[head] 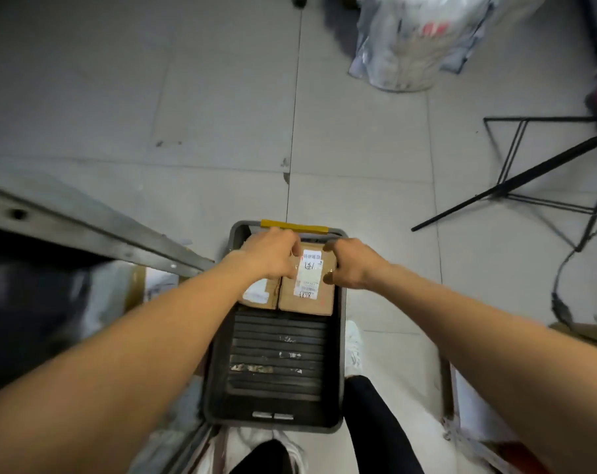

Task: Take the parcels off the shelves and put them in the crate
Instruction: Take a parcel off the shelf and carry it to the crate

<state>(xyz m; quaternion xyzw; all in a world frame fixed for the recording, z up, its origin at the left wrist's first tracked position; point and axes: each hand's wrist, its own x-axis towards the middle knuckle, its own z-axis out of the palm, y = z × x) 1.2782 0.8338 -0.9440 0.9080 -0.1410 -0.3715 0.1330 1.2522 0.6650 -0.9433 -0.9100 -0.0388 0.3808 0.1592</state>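
Observation:
A dark grey crate (218, 371) with a yellow handle (295, 226) stands on the floor below me. Two cardboard parcels lie side by side at its far end. The right parcel (307, 299) carries a white label with handwriting. The left parcel (259, 295) is partly under my left hand (273, 254), whose fingers curl over the seam between the two parcels. My right hand (348, 266) grips the right parcel's right edge, thumb on top. The near half of the crate's ribbed bottom (276, 357) is bare.
A metal shelf rail (95, 227) runs diagonally at left, with more parcels (143, 285) below it. A plastic bag (416, 42) lies on the tiled floor at top right. Black metal frame legs (516, 186) stand at right. My shoe (353, 347) is beside the crate.

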